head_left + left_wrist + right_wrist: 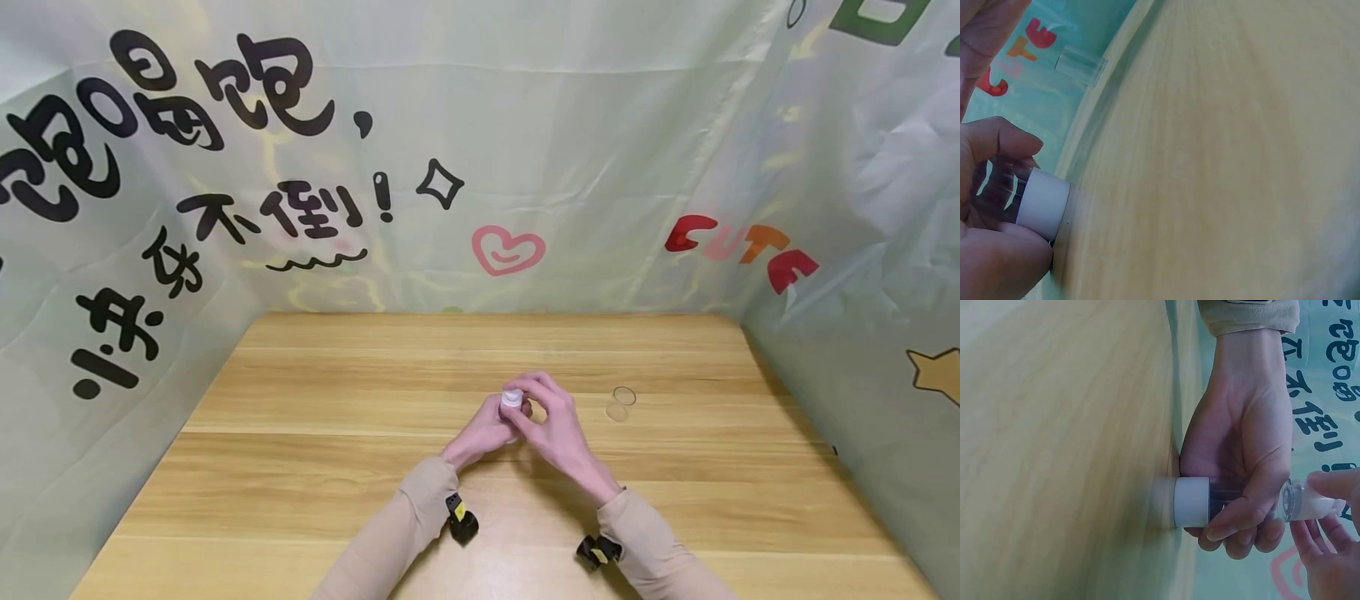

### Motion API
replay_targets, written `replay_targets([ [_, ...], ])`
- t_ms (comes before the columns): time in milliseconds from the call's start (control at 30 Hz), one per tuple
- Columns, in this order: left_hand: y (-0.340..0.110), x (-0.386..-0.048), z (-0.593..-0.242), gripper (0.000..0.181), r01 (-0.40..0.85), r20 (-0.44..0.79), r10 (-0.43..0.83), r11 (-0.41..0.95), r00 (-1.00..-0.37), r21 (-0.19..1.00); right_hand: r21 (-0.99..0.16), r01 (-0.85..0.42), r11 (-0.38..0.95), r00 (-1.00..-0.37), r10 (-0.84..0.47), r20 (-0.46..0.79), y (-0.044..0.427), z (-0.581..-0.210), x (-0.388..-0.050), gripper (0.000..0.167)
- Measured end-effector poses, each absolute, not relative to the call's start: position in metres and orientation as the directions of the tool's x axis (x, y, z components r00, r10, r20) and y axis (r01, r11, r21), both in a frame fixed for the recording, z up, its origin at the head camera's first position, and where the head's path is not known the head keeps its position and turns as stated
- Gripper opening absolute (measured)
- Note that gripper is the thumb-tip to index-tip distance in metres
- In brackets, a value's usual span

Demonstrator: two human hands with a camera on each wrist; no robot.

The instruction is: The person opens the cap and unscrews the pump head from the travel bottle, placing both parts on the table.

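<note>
My left hand (486, 429) (1238, 450) has its fingers curled round a clear bottle (1000, 187) with a wide white band (1044, 203) (1192, 502) at its lower end, just over the tabletop. A clear neck (1287, 500) sticks out above the grip. At the top, my right hand (558, 429) (1335, 556) pinches a white piece (512, 398) (1314, 504) between thumb and fingers. The white piece touches the neck; whether it is fastened there I cannot tell. The left fingers hide part of the bottle's body.
A clear cylinder (1081, 65) stands on the wooden table (360, 392), to the right of my hands in the head view, where only its thin rim (625, 388) shows well. Printed cloth walls (600, 167) enclose the table's back and sides.
</note>
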State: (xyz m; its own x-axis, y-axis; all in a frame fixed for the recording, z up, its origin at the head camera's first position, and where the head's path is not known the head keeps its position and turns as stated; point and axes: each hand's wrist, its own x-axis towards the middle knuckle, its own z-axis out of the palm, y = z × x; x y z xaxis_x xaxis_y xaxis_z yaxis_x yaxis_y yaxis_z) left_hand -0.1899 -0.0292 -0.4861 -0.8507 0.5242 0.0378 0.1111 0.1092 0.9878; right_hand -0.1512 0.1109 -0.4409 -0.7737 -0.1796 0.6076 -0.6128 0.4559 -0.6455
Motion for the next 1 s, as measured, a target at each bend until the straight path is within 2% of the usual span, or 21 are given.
replay_targets([
  [200,-0.0290,-0.1891,-0.4850,0.021,0.102,0.028,0.515,0.116,-0.857,0.988,-0.633,-0.644,0.429,-0.753,-0.209,0.624,0.1135,-0.4419,-0.1520,0.033],
  [467,-0.0274,-0.1907,-0.4867,0.020,0.091,0.024,0.492,0.113,-0.870,0.989,-0.682,-0.632,0.367,-0.773,-0.245,0.585,0.1149,-0.4424,-0.1521,0.035],
  [600,-0.0268,-0.1919,-0.4879,0.019,0.103,0.036,0.502,0.107,-0.864,0.989,-0.661,-0.637,0.396,-0.766,-0.235,0.598,0.1132,-0.4435,-0.1528,0.038],
  [767,-0.0277,-0.1918,-0.4879,0.029,0.113,0.041,0.519,0.108,-0.854,0.988,-0.619,-0.634,0.463,-0.754,-0.191,0.629,0.1108,-0.4444,-0.1527,0.040],
  [867,-0.0284,-0.1913,-0.4873,0.033,0.107,0.035,0.521,0.108,-0.853,0.988,-0.619,-0.639,0.457,-0.748,-0.181,0.638,0.1110,-0.4444,-0.1527,0.039],
  [1000,-0.0286,-0.1907,-0.4864,0.028,0.111,0.040,0.517,0.107,-0.855,0.988,-0.628,-0.654,0.421,-0.741,-0.189,0.645,0.1128,-0.4436,-0.1532,0.037],
])
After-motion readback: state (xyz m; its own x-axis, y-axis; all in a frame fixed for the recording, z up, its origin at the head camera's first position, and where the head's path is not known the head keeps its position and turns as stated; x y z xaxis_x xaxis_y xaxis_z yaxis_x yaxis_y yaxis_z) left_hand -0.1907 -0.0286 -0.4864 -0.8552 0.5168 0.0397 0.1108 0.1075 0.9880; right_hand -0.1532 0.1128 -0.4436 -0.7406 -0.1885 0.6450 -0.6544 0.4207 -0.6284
